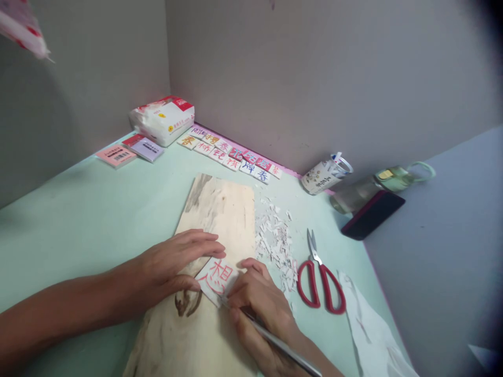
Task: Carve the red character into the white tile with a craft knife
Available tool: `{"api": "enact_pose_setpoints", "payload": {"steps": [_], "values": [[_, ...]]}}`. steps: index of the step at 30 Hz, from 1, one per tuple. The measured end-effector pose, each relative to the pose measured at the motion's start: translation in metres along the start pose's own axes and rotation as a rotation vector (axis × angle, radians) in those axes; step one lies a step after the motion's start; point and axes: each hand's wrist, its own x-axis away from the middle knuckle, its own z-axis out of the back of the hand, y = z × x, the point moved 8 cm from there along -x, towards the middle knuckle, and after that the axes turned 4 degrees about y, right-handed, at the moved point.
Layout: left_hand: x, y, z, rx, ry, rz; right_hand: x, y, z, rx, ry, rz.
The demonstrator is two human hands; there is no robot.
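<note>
Stamp block (216,278) (character inked red) lies pinned under my flat, open left grip (173,262). Right grip (259,302) clasps the knife (283,346); I judge the carving part-done.

Head cam, fwd/down, close over left hand (176,262) & right hand (259,301) (desk (98,209) corner)

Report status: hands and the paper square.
Left hand flat, pinning paper square on wooden board. Right hand gripping slim metal tool, tip at square's edge. Scraps, scissors to the right, clear.
</note>
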Motion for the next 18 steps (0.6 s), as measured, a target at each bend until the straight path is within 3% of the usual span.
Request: {"api": "enact_pose_setpoints", "payload": {"steps": [5, 10, 18], "values": [[0.000, -0.002, -0.002, 0.002, -0.024, 0.020, 0.001, 0.000, 0.002, -0.014, 0.014, 0.009], [0.000, -0.001, 0.002, 0.005, 0.028, -0.009, 0.010, 0.005, -0.004, -0.005, 0.011, -0.040], [-0.002, 0.025, 0.013, -0.097, 0.074, -0.023, 0.031, 0.008, -0.011, 0.020, 0.228, -0.147]]}}
